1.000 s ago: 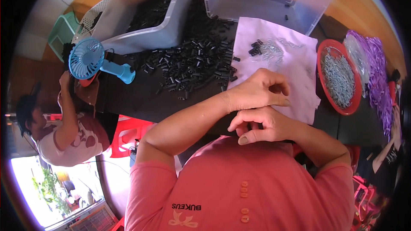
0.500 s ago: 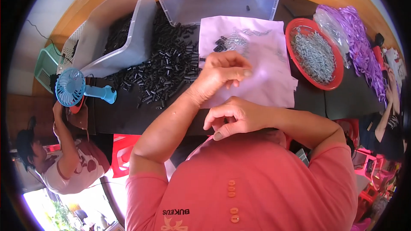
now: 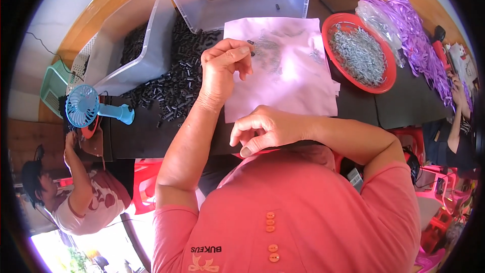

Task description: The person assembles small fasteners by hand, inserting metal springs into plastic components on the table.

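My left hand (image 3: pixel 225 68) hovers over the left part of a pink cloth (image 3: pixel 298 91), thumb and forefinger pinched together. Small black plastic parts (image 3: pixel 251 43) show right by those fingertips; whether one is held cannot be made out. Thin silver metal pieces (image 3: pixel 268 50) lie on the cloth to the right of the fingers, blurred. Close to my chest, at the cloth's front edge, is my right hand (image 3: pixel 268 127). Its fingers are curled inward with the thumb below, and the inside of that grip is hidden.
Many black parts (image 3: pixel 174 86) spread left of the cloth, beside a tilted clear bin (image 3: pixel 121 73). Another clear bin (image 3: pixel 242 15) stands behind. To the right are a red basin (image 3: pixel 386 83) of silver pieces and purple strips (image 3: pixel 419 35). A blue fan (image 3: pixel 83 106) and co-workers flank the table.
The view has shifted, with the table things now farther left and up. My left hand has moved forward and left toward the black parts. My right hand stays curled near my chest.
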Motion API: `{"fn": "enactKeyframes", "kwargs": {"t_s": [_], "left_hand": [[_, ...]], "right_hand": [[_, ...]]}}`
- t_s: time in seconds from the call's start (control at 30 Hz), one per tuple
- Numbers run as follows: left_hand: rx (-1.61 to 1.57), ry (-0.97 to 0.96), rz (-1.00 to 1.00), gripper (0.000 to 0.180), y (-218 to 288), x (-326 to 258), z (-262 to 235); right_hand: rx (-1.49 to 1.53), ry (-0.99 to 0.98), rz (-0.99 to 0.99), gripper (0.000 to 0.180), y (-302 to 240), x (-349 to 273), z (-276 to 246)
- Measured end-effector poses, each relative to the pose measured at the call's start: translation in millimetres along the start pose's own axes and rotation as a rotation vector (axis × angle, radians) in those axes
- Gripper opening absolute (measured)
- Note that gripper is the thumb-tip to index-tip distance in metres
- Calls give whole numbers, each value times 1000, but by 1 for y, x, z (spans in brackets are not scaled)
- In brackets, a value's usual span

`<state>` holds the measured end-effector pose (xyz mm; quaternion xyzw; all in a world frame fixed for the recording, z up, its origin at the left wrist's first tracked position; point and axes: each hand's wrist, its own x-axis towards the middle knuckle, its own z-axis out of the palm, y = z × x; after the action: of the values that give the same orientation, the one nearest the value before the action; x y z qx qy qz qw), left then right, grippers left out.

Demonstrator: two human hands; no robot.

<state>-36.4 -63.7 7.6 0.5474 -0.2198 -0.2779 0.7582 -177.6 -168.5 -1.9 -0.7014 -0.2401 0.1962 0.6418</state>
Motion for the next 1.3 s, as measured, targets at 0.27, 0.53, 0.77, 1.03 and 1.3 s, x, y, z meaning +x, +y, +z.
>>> {"fn": "enactKeyframes", "kwargs": {"t_s": [0.27, 0.53, 0.77, 1.03, 1.3], "left_hand": [[265, 17, 88, 11, -14, -1, 4], [1106, -207, 790, 34, -22, -16, 22], [1321, -343, 952, 48, -44, -23, 41], [1322, -390, 886, 46, -53, -25, 34], [1327, -403, 875, 49, -53, -22, 30]], "right_hand": [[-70, 54, -71, 21, -8, -5, -2], [-572, 622, 15, 9, -83, -36, -49], [-1553, 932, 557, 34, -17, -76, -197], [-1398, 832, 696, 44, 4, -66, -206], [-1113, 898, 603, 32, 6, -67, -217]]}}
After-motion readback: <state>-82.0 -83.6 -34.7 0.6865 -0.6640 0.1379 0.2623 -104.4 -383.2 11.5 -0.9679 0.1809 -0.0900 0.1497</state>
